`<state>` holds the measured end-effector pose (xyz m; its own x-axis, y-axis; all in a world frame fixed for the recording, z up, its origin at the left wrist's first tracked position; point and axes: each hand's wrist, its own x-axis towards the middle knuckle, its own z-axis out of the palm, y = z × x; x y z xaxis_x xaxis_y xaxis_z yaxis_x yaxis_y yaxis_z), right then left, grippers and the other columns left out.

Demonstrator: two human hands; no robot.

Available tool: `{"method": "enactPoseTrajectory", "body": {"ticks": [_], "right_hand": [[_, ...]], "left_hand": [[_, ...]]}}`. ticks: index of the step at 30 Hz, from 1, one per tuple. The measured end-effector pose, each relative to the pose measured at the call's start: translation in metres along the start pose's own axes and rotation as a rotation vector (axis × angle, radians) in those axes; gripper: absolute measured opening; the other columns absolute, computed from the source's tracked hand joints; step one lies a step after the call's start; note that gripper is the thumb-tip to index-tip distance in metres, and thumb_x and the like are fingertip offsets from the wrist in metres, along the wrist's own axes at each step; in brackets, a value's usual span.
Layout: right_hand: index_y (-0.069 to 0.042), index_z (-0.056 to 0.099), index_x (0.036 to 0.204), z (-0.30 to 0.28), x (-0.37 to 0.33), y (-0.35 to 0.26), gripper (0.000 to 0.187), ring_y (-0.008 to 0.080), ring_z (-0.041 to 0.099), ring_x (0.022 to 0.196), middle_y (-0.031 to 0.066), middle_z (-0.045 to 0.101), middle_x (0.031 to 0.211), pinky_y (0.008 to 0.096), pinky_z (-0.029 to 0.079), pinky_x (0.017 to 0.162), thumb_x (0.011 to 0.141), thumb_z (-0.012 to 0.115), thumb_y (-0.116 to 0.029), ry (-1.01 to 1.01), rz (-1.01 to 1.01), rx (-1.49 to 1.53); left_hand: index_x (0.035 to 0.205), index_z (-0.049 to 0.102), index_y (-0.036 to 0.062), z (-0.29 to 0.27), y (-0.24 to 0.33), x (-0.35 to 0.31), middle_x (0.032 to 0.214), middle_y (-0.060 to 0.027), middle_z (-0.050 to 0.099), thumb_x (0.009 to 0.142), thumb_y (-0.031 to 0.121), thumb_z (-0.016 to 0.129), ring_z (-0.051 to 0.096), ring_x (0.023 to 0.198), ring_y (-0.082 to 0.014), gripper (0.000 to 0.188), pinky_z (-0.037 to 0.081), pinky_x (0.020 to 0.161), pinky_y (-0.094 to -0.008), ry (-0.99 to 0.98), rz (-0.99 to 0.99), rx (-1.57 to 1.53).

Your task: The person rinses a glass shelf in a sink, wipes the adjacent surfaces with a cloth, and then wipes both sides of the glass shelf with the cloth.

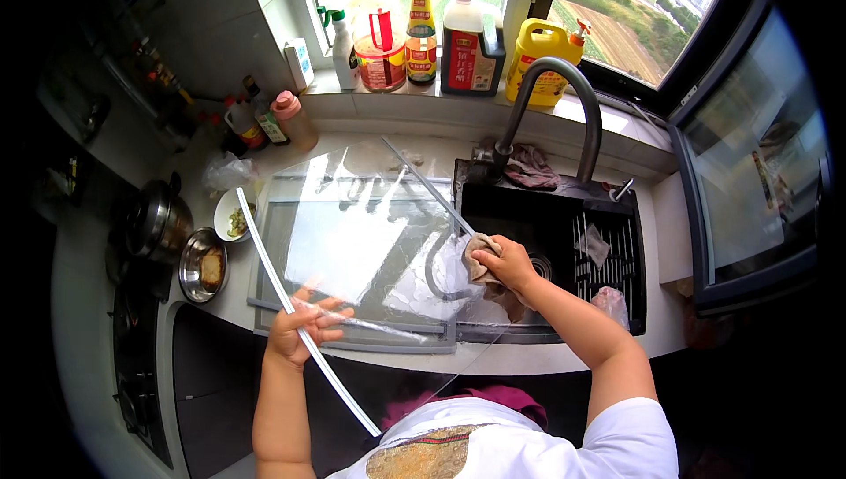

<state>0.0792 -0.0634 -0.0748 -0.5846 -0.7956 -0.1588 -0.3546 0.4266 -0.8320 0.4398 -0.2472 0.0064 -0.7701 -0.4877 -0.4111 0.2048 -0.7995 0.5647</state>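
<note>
Spanning the counter and the left part of the black sink [564, 215], a large clear glass panel with white edge strips [352, 241] lies tilted, its far edge over the basin and its near corner reaching toward the person's chest, likely so that water drains into the sink while it is wiped. It rests above a grey rectangular frame [264, 303] on the pale counter.

The curved grey tap [573, 91] arches over the basin; a dark rag [533, 166] sits beside its base.

The left hand [304, 329] grips the panel's near-left edge, fingers curled over the white strip and thumb beneath, apparently steadying the sheet against the wiping pressure. The right hand [507, 263] presses a crumpled beige cloth [483, 269] onto the glass near its right edge, fingers closed down on the cloth.

On the window sill stand a yellow jug [539, 60] and several sauce bottles [421, 34]. Left of the panel are a steel pot [159, 223], a steel bowl holding food [203, 266] and a small white bowl [233, 215].
</note>
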Motion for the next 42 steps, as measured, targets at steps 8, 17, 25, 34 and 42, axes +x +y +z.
{"method": "enactPoseTrajectory", "body": {"ticks": [8, 17, 25, 34, 42], "right_hand": [[-0.006, 0.061, 0.093, 0.008, 0.023, 0.028, 0.048, 0.0354, 0.064, 0.076, 0.0167, 0.066, 0.082, 0.0413, 0.05, 0.066, 0.079, 0.065, -0.052, 0.153, -0.222, -0.304], [-0.008, 0.057, 0.102, -0.026, 0.029, -0.034, 0.047, 0.0307, 0.064, 0.074, 0.0122, 0.063, 0.081, 0.0404, 0.051, 0.061, 0.08, 0.064, -0.049, 0.371, -0.503, -0.528], [-0.008, 0.052, 0.119, 0.094, -0.076, -0.124, 0.049, 0.0325, 0.056, 0.092, 0.0146, 0.056, 0.103, 0.0409, 0.048, 0.076, 0.085, 0.06, -0.042, -0.218, -0.642, -0.052], [-0.02, 0.043, 0.138, 0.1, -0.1, -0.041, 0.063, 0.0283, 0.033, 0.134, 0.0091, 0.035, 0.147, 0.0539, 0.028, 0.098, 0.085, 0.052, -0.054, -0.228, -0.761, -0.434], [-0.006, 0.057, 0.113, 0.004, -0.003, 0.05, 0.04, 0.0329, 0.058, 0.087, 0.013, 0.058, 0.094, 0.0399, 0.05, 0.073, 0.077, 0.07, -0.018, 0.326, -0.394, -0.49]], "left_hand": [[0.139, 0.033, 0.0005, -0.014, -0.028, 0.013, 0.11, -0.0312, 0.059, 0.078, 0.0, 0.058, 0.065, 0.093, -0.0398, 0.067, 0.061, 0.062, -0.0393, 0.082, 0.045, 0.181], [0.141, 0.031, -0.0005, -0.024, -0.042, 0.017, 0.11, -0.0314, 0.06, 0.077, 0.001, 0.059, 0.066, 0.091, -0.0379, 0.07, 0.061, 0.061, -0.0377, 0.12, 0.06, 0.222], [0.14, 0.032, -0.0005, -0.049, -0.052, 0.022, 0.111, -0.0302, 0.06, 0.076, 0.001, 0.06, 0.067, 0.092, -0.0348, 0.07, 0.059, 0.063, -0.0325, 0.061, 0.05, 0.214], [0.142, 0.03, 0.0019, -0.031, -0.06, 0.001, 0.113, -0.0338, 0.057, 0.077, -0.004, 0.056, 0.066, 0.09, -0.038, 0.07, 0.061, 0.06, -0.033, 0.195, 0.153, 0.129], [0.142, 0.029, 0.0016, -0.022, -0.034, -0.012, 0.112, -0.0362, 0.056, 0.077, -0.006, 0.053, 0.066, 0.092, -0.0397, 0.07, 0.061, 0.064, -0.0378, 0.145, 0.241, 0.158]]}}
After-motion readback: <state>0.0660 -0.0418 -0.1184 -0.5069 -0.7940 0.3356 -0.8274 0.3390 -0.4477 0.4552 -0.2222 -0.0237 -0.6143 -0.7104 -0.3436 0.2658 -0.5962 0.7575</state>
